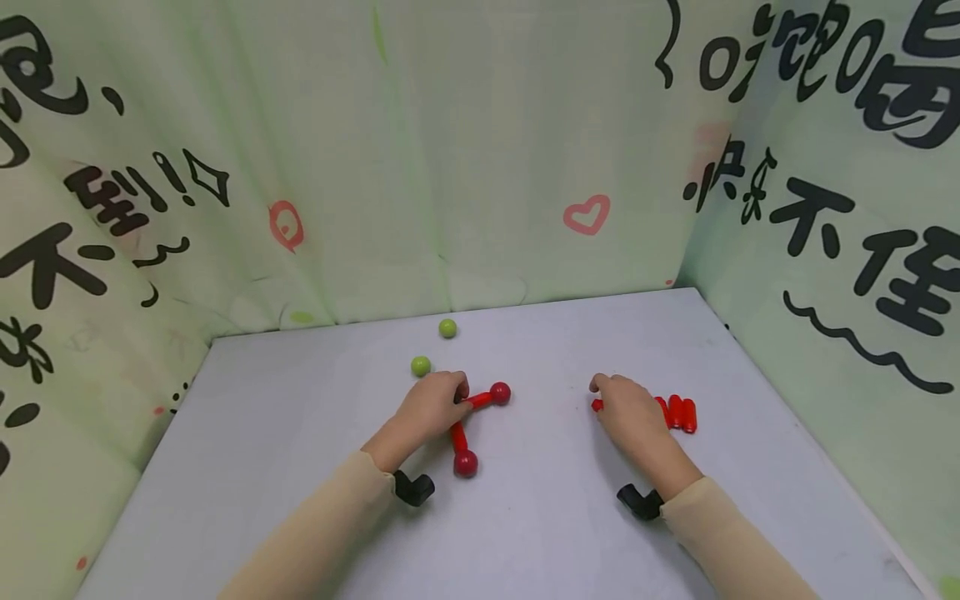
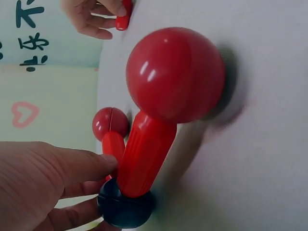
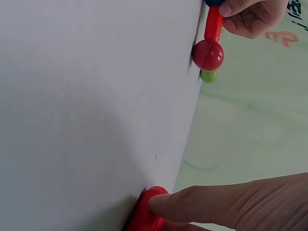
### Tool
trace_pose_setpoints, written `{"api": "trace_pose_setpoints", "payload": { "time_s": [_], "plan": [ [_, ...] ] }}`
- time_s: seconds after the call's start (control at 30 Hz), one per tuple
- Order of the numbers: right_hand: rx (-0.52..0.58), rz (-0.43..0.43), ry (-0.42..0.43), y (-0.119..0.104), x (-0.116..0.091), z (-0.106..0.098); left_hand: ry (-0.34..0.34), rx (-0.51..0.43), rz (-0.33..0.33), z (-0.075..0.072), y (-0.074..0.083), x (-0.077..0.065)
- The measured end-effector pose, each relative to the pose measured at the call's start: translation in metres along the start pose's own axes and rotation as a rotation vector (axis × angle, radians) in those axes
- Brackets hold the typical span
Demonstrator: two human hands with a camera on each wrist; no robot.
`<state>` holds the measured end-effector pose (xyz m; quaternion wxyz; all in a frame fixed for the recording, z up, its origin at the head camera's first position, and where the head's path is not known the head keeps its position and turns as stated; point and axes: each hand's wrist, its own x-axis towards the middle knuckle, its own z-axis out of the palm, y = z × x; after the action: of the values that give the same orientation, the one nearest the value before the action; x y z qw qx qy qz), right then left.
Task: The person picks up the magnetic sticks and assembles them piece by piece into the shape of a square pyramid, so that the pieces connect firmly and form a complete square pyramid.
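My left hand (image 1: 429, 408) grips a V-shaped ball-and-rod model at its corner. In the left wrist view, that corner is a dark blue ball (image 2: 126, 206), with the thumb against the farther red rod and the fingers behind the ball. Two red rods (image 2: 147, 154) run out from it, one capped by a large dark red ball (image 1: 465, 464), the other by a second dark red ball (image 1: 500, 392). Over at the right, my right hand (image 1: 630, 417) holds a loose red rod (image 3: 147, 211) low at the table, its thumb laid on the rod's end.
Several more red rods (image 1: 677, 412) lie side by side just right of my right hand. Beyond my left hand sit two green balls (image 1: 421, 366) on the white table (image 1: 540, 517). A pale green curtain (image 1: 480, 167) with black writing encloses the back and sides.
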<state>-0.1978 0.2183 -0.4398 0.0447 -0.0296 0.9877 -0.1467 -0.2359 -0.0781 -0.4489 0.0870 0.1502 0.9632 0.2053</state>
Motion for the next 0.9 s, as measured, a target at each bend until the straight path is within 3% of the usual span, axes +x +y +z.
{"api": "trace_pose_setpoints", "payload": {
  "time_s": [0.27, 0.47, 0.7, 0.9],
  "plan": [
    [0.036, -0.061, 0.018, -0.01, 0.011, 0.011, 0.015, 0.003, -0.073, -0.005, -0.009, -0.008],
    [0.097, -0.119, 0.036, -0.02, 0.018, 0.02, 0.006, -0.06, -0.095, -0.005, -0.018, -0.014],
    [0.243, -0.129, -0.036, -0.036, 0.029, 0.028, -0.003, -0.127, -0.128, -0.001, -0.024, -0.02],
    [0.25, -0.133, -0.076, -0.05, 0.038, 0.033, -0.007, -0.203, -0.161, 0.002, -0.027, -0.025]
  ]
}}
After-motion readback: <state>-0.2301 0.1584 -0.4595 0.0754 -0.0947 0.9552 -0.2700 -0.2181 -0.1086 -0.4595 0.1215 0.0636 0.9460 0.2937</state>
